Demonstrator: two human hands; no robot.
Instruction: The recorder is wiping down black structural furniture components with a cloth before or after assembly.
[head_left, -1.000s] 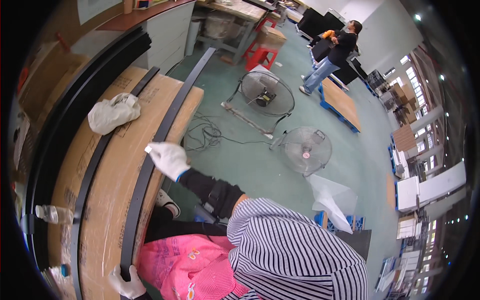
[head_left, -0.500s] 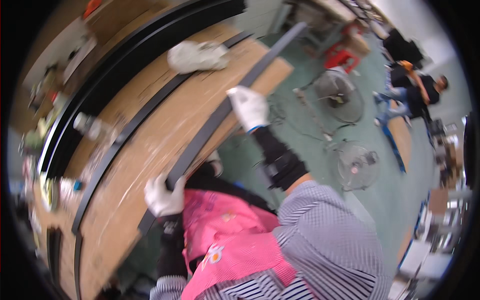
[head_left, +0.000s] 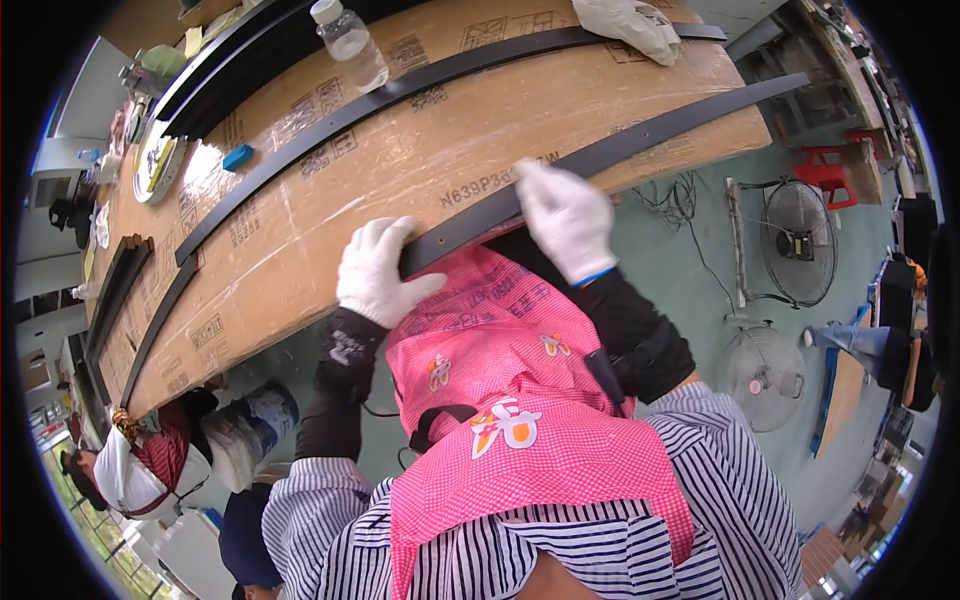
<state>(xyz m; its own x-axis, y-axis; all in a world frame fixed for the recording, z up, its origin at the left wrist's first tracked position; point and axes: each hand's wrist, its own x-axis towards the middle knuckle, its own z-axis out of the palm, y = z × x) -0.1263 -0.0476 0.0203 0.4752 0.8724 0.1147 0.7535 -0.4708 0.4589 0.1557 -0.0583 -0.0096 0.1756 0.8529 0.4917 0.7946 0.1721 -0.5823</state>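
A long, flat dark grey strip point(head_left: 600, 150) lies slantwise along the near edge of the cardboard-covered table, with small holes along it. My left hand point(head_left: 378, 272), in a white glove, has the strip's near left end between thumb and fingers. My right hand point(head_left: 568, 220), also white-gloved, is bent over the strip near its middle, fingertips pinched together on its upper face. That hand is slightly blurred, and whatever its fingertips hold is hidden. A second dark strip point(head_left: 330, 125) lies farther back, roughly alongside the first.
A clear bottle point(head_left: 352, 50), a blue block point(head_left: 238, 157) and a crumpled white cloth or bag point(head_left: 630, 28) sit on the table point(head_left: 300, 265). More dark strips point(head_left: 118, 290) lie at its left end. Floor fans point(head_left: 800, 240) stand at right; another person point(head_left: 150, 465) is at lower left.
My view has turned, so the table now runs more across it. My right hand has come closer to the left along the strip. The left hand stays at the strip's end.
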